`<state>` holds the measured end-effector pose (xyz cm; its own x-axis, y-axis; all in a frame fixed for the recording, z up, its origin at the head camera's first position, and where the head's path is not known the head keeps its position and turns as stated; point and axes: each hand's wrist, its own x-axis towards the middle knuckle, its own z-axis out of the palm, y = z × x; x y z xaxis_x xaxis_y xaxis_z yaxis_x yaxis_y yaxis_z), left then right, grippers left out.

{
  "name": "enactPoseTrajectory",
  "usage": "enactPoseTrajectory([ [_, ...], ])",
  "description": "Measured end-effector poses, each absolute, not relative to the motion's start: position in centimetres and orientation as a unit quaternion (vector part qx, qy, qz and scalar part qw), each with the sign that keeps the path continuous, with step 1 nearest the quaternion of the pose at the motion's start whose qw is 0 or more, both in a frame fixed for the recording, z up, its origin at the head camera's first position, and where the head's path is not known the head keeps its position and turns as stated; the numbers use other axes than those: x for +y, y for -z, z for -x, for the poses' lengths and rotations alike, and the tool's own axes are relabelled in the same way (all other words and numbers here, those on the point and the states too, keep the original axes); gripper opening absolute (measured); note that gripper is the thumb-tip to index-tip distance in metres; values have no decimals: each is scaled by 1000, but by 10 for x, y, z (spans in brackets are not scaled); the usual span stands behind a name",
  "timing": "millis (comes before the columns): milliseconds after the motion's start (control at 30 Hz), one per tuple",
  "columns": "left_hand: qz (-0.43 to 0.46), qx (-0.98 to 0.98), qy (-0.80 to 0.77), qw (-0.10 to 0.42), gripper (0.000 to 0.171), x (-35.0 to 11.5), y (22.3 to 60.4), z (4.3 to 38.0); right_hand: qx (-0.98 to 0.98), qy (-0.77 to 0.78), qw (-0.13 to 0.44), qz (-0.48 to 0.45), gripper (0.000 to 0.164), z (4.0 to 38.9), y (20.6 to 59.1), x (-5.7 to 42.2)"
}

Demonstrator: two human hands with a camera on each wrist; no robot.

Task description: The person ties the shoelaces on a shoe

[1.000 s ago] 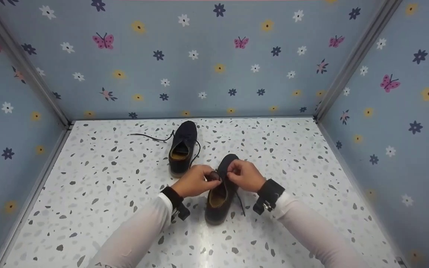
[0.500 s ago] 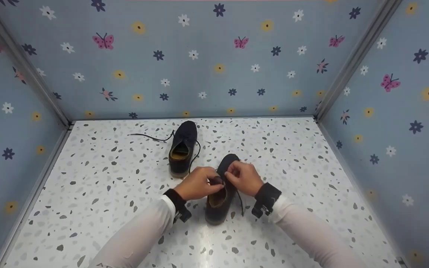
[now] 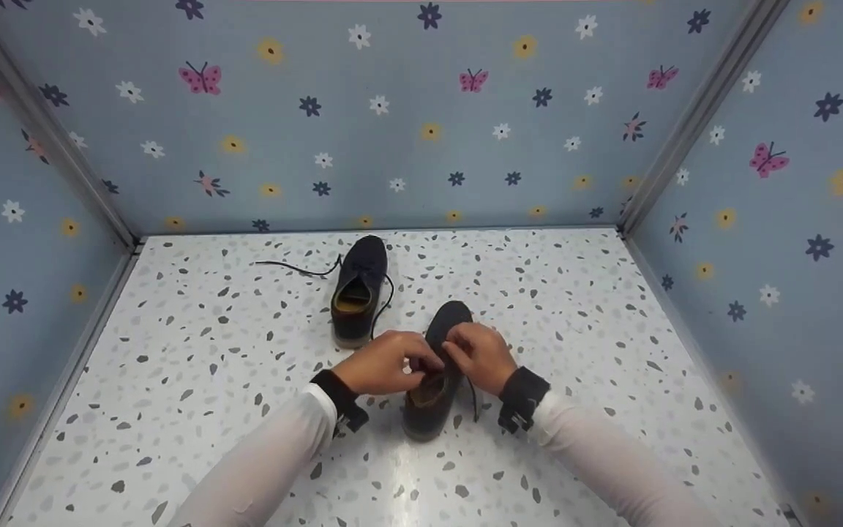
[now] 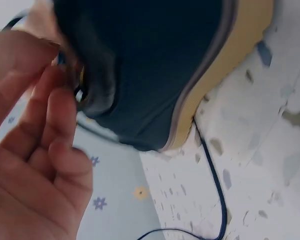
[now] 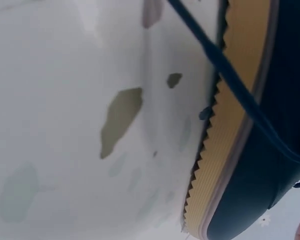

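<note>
Two dark navy lace-up shoes with tan soles are on the floor, toes pointing away. Both hands work at the front opening of the nearer shoe [image 3: 424, 424]. My left hand [image 3: 386, 364] reaches over the opening from the left, thumb and forefinger pinching a dark shoelace [image 4: 12, 22] by the eyelet edge. From the right, my right hand [image 3: 485, 359] pinches at the lacing, its fingertips partly hidden from the head view. A loose lace end [image 3: 476, 399] hangs down the shoe's right side; the right wrist view shows a lace [image 5: 225, 65] crossing the sole.
The other shoe [image 3: 366, 252] stands farther back to the left, untied, one lace [image 3: 293, 268] stretched out leftward. Underneath is a white speckled floor [image 3: 575, 293]. Blue flowered panels [image 3: 421, 88] with grey metal corner strips enclose it at the back and both sides.
My left hand has shifted slightly right and down over the opening; the dark flap it held up is no longer seen raised. The right hand has moved slightly down. Both shoes stay in place.
</note>
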<state>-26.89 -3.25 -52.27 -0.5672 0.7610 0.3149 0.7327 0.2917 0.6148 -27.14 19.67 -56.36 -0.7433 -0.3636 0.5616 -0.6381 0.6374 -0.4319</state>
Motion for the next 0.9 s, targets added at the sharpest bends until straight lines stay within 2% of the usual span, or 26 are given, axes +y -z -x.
enactPoseTrajectory([
  [100,-436,804,-404,13,19,-37,522,275,-875,-308,231,-292,10,272,564,197],
  [200,-365,825,-431,10,10,-38,523,283,-873,-306,237,-296,10,272,564,197],
  [367,-274,860,-427,56,11,-32,523,295,-868,-315,240,-299,10,272,565,197],
  [633,-302,865,-385,113,10,-21,518,305,-865,-324,238,-299,11,272,565,197],
  [900,-323,862,-365,137,9,-16,514,308,-861,-327,248,-302,9,274,564,197],
])
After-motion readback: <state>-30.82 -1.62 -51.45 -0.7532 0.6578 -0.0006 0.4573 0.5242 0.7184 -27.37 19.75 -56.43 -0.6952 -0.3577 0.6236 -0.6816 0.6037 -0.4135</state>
